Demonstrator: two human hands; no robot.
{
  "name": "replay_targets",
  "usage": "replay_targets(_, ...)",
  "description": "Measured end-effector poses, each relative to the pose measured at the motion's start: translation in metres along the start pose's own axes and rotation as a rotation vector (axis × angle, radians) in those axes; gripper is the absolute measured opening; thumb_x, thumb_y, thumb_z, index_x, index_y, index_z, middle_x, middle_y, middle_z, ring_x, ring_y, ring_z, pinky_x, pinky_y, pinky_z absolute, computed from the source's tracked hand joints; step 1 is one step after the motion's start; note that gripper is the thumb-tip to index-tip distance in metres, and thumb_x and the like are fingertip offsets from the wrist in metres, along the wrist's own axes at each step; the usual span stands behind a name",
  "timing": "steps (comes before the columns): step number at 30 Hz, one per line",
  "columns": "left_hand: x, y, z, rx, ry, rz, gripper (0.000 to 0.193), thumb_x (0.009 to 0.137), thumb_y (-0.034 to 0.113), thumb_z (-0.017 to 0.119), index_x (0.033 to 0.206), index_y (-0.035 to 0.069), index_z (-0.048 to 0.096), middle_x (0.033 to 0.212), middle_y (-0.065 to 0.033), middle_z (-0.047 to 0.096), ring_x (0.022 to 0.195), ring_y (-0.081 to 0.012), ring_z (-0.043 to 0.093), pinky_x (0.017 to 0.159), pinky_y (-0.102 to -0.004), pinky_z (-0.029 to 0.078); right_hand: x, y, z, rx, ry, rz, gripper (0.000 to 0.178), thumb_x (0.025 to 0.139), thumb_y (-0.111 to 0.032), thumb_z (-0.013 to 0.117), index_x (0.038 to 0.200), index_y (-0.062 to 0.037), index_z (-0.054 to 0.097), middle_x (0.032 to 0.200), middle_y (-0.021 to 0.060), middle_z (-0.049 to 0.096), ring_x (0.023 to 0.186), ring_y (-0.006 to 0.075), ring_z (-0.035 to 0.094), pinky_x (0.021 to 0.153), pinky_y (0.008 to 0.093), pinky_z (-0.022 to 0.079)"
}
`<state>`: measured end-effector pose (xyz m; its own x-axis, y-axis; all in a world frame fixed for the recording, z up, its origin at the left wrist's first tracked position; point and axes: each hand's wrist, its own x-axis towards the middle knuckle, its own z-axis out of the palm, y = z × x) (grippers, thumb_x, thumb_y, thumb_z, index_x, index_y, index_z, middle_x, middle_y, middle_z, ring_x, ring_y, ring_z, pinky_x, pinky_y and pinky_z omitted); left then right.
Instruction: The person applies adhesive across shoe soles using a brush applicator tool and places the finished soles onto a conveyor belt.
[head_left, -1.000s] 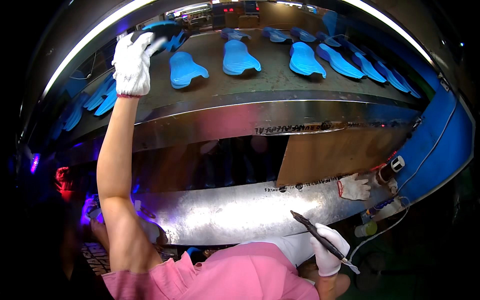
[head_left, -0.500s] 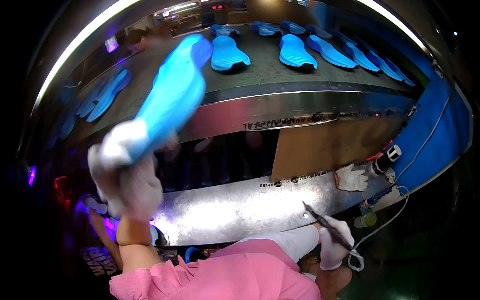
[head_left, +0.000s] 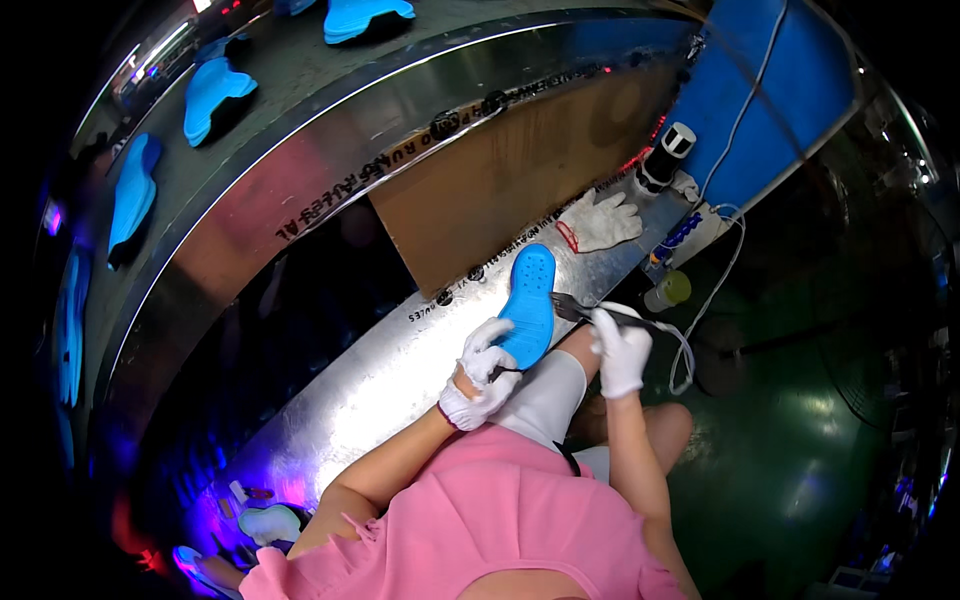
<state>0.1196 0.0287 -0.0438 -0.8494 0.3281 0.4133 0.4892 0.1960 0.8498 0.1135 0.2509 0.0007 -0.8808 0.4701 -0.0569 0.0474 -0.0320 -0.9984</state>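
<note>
Silvery worktop, mid-frame. Over it, centre: blue sole; likely light, flexible, best taken by its edges. Left hand: grip pinching its lower end. Right hand: grip wrapped round dark brush-like tool.

The left hand hides part of its sole; well beyond that grip, the top edge crops another sole.

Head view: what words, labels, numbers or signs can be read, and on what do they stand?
Metal rail: black lettering, partly legible, not copied here.
Metal bench, far edge: small black lettering, likewise not copied.
Red glowing marks: too blurred to read.
Blue sole: no lettering visible.
</note>
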Motion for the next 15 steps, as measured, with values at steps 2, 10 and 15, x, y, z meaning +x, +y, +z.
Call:
replay_targets(2,-0.002,-0.005,0.007,-0.242,0.108,-0.377,0.037,0.082,0.016,0.065,0.116,0.003,0.058,0.137,-0.0227,0.045,0.128,-0.0343,0.044,0.105,-0.0420,0.037,0.021,0.024,0.017,-0.147,-0.042,-0.054,0.018,0.085,-0.016,0.071,0.094,-0.0008,0.068,0.071,0.0034,0.064,0.056,0.0103,0.057,0.051,0.0242,0.046)
replay_targets(10,0.039,-0.052,0.034,-1.705,0.028,-1.099,0.075,0.093,0.070,0.029,0.122,0.007,0.058,0.112,-0.0146,0.063,0.092,-0.0308,0.061,0.080,-0.0447,0.048,0.003,0.031,0.051,-0.804,-0.098,-0.365,0.017,0.082,-0.025,0.066,0.088,-0.0090,0.065,0.079,0.0147,0.068,0.075,0.0347,0.066,0.069,0.0418,0.053)
replay_targets(15,0.037,-0.034,0.035,-1.688,0.051,-1.112,0.069,0.095,0.063,0.033,0.125,0.004,0.056,0.116,-0.0172,0.063,0.099,-0.0323,0.062,0.087,-0.0428,0.052,-0.050,-0.053,0.024,-0.841,-0.474,-0.445,0.015,0.078,-0.015,0.073,0.089,-0.0086,0.067,0.084,0.0122,0.068,0.077,0.0283,0.067,0.071,0.0373,0.054)
